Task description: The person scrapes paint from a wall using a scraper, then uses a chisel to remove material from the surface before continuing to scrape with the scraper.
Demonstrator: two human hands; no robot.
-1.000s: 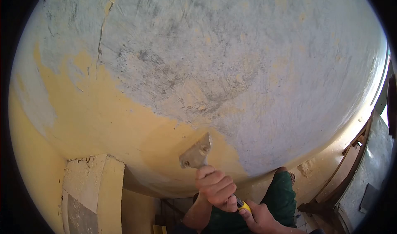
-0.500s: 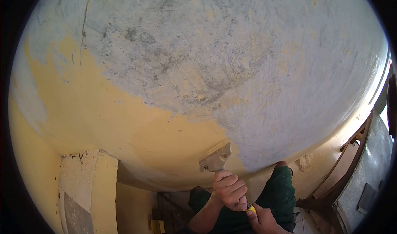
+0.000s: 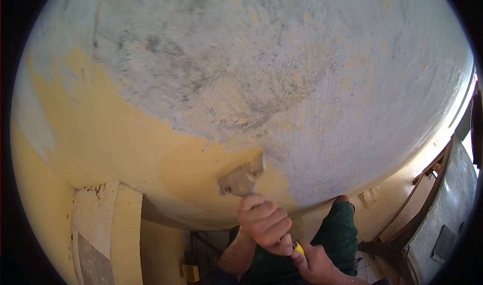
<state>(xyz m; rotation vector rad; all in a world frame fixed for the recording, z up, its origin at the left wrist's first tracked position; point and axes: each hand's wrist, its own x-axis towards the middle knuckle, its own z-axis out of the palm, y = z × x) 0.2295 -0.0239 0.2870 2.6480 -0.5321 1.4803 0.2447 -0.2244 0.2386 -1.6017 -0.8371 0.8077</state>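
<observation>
A wide metal scraper [image 3: 240,180] lies with its blade against the yellow part of the wall [image 3: 186,159], close to where the yellow meets the bare grey surface [image 3: 322,149]. My left hand [image 3: 265,223] is wrapped round the scraper's handle just below the blade. Lower down, my right hand [image 3: 316,265] holds the yellow end of the handle [image 3: 299,248]. The blade is somewhat blurred, and a yellowish strip shows along its upper edge.
A squared yellow and grey pillar [image 3: 105,224] stands at the lower left. My knees in green cloth [image 3: 338,228] are below the wall. At the right lean a grey board [image 3: 448,199] and wooden pieces. A small yellow block [image 3: 190,273] sits at the bottom.
Both hands and the scraper have moved left, and the blade is also higher on the wall. The view has shifted slightly.
</observation>
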